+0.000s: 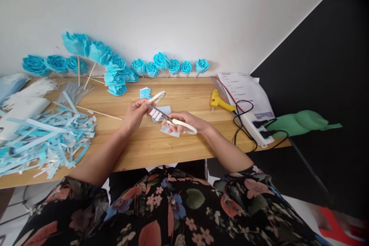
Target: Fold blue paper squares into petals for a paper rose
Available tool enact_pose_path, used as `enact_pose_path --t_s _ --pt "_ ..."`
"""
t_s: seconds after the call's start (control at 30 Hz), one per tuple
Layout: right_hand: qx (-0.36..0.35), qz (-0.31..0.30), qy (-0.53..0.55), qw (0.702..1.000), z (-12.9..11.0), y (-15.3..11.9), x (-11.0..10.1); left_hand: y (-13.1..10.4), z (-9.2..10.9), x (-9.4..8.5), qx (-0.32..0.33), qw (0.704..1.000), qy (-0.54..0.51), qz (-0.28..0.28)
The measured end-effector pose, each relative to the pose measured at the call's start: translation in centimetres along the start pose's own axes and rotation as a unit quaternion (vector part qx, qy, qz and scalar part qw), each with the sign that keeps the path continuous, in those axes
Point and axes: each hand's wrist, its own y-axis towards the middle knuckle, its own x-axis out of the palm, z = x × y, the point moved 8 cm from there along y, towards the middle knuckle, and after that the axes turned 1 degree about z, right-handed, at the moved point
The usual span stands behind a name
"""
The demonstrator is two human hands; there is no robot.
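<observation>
In the middle of the frame, the left hand (137,109) pinches a white curled strip (155,97), while the right hand (183,117) grips white-handled scissors (176,122), their blades pointing to the upper left and reaching the left fingertips. Pale slips (156,114) show just under the blades — whether a hand holds them is hard to tell. Light-blue paper (165,110) lies beneath on the wooden counter (138,150), with a small bright-blue piece (145,92) just above the left hand. Blue paper flowers (117,61) line the wall from the upper left to the upper centre, several on sticks. A heap of cut strips (54,134) spreads at the left of the frame; right of centre lie a yellow glue gun (219,101), printed sheets (245,90) and a white power strip (256,128) with black cords.
</observation>
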Motion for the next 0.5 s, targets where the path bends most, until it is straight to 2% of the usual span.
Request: enact_pose_path --t_s 0.1,0.17,0.3,0.5 --pt "-0.058 -0.041 -0.010 0.997 -0.89 -0.12 0.32 0.08 0.19 0.23 -0.005 0.999 -0.040 -0.012" --pt "-0.077 -0.043 -0.018 0.996 -1.03 -0.15 0.22 0.06 0.47 0.60 0.001 0.998 -0.058 -0.034" --pt "-0.072 -0.041 -0.003 0.997 -0.62 -0.13 0.05 -0.05 0.78 0.88 0.001 0.997 -0.066 -0.036" --pt "-0.080 -0.058 0.011 0.995 -0.42 -0.10 0.08 -0.11 0.07 1.00 -0.012 0.997 -0.066 -0.046"
